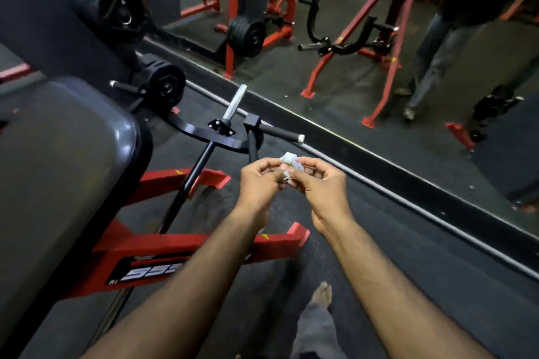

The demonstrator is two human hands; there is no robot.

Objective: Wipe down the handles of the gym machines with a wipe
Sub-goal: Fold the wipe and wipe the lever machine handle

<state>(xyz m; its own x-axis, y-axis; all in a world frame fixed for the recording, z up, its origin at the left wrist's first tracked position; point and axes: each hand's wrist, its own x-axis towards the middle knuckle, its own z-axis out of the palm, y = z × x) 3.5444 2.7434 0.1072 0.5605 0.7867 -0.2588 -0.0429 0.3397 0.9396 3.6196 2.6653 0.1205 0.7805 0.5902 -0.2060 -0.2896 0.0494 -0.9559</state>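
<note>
A small crumpled white wipe (288, 161) is pinched between the fingertips of both hands at the middle of the view. My left hand (260, 181) and my right hand (319, 181) meet around it, fingers curled. Just above the hands is the machine's black lever arm with two black foam-gripped handles: one (281, 134) points right with a white end cap, the other (252, 146) points down toward my left hand. A silver weight peg (234, 102) rises from the arm. Neither hand touches the handles.
The grey padded seat (58, 169) and red frame (180, 245) of the machine fill the left. A wall mirror (379, 67) runs along the far side of the floor, reflecting red machines, plates and a standing person. My bare foot (322, 294) stands on dark rubber floor.
</note>
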